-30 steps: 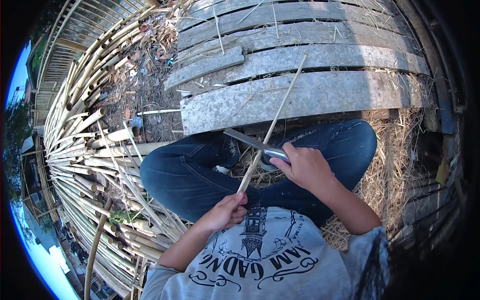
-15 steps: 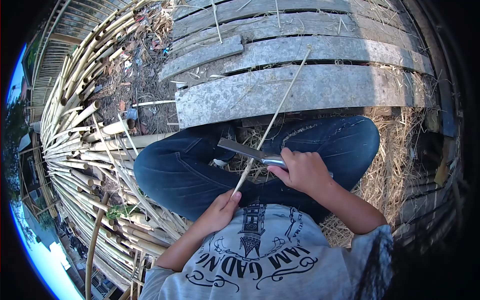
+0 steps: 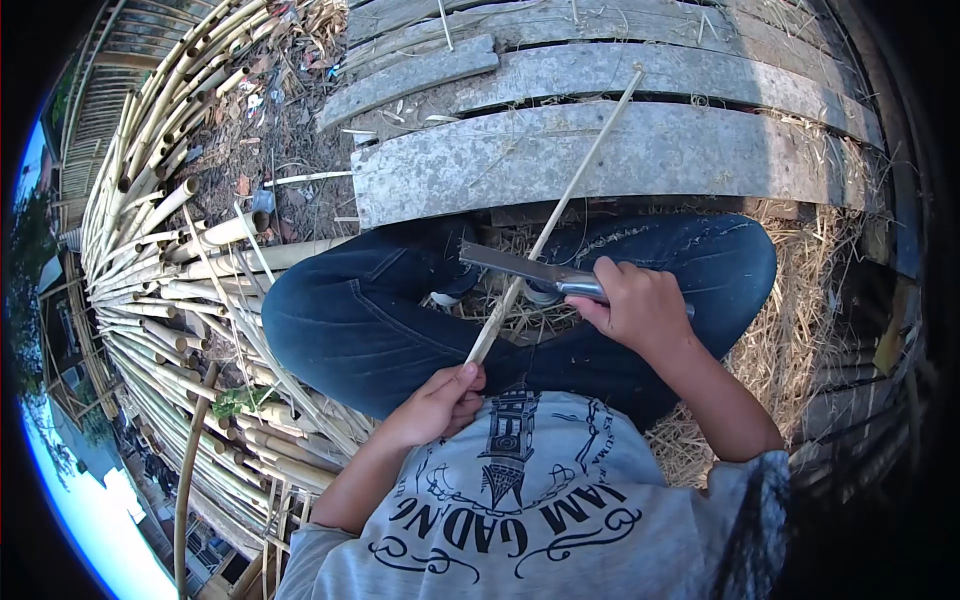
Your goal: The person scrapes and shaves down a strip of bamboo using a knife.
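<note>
A long, thin bamboo strip runs up and to the right from my lap, its far end over the wooden planks. Close to my shirt, my left hand pinches the near end of this strip between thumb and fingers. My right hand is wrapped around the metal handle of a knife. Its broad, flat blade points left and lies across the strip, at or very near its surface. Whether the edge bites into the bamboo cannot be made out.
Weathered planks form a low platform in front of my crossed legs. Many bamboo poles lie stacked at the left. Straw-like shavings cover the ground at the right, and litter-strewn soil lies left of the planks.
My right hand and the knife have shifted slightly right and upward in view. The strip's far end has also moved up and right, and my left hand still grips its near end.
</note>
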